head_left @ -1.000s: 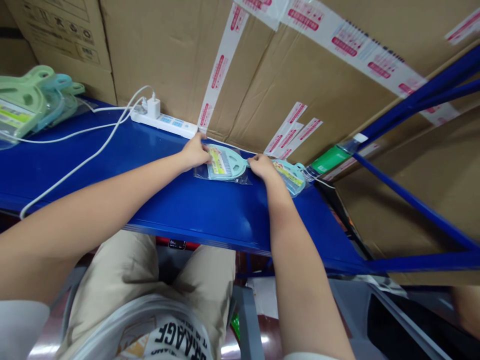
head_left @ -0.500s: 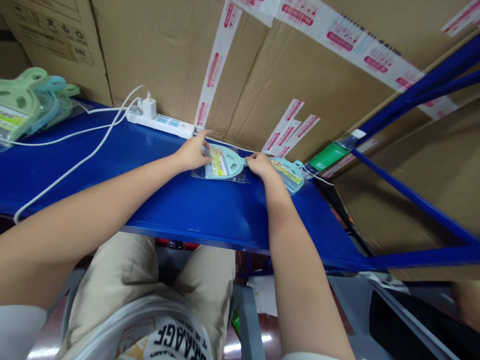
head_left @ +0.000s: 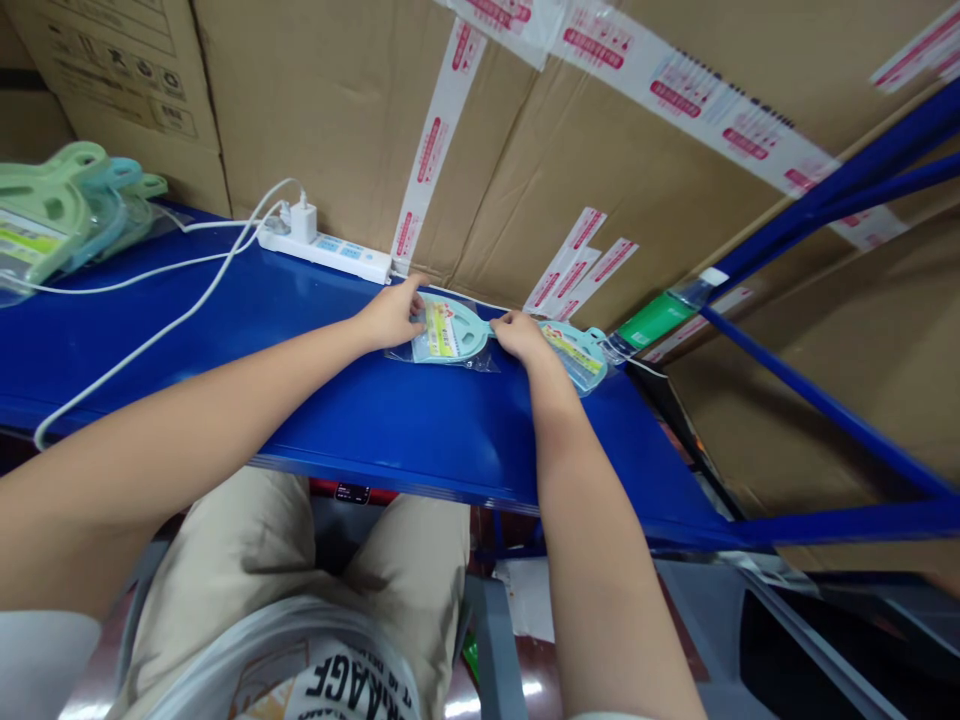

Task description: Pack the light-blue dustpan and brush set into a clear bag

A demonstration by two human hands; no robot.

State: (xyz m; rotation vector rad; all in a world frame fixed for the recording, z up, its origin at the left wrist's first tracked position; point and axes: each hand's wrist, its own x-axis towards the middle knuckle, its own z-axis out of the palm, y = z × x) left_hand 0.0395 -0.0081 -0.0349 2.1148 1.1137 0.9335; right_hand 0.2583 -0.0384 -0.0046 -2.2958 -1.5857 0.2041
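Note:
A pale blue flat plastic piece (head_left: 466, 335), rounded with a narrow handle and a yellow-and-white label, lies on the blue table in a clear bag. My left hand (head_left: 394, 314) holds its wide left end, thumb and fingers closed at the label's edge. At the other end, my right hand (head_left: 517, 333) pinches the narrow handle, covering its tip. Just right of that hand lies a second pale blue bagged piece (head_left: 581, 350) with a similar label, partly behind my right wrist.
At the left stands a pile of green and blue bagged pieces (head_left: 56, 215). A white power strip (head_left: 337, 252) with plug and cables runs along the cardboard boxes (head_left: 322, 110). A green-labelled bottle (head_left: 660, 318) leans near the blue metal frame (head_left: 825, 375) at the right.
The camera view has shifted slightly. Both hands keep their hold on the pale blue piece, which lies in nearly the same place.

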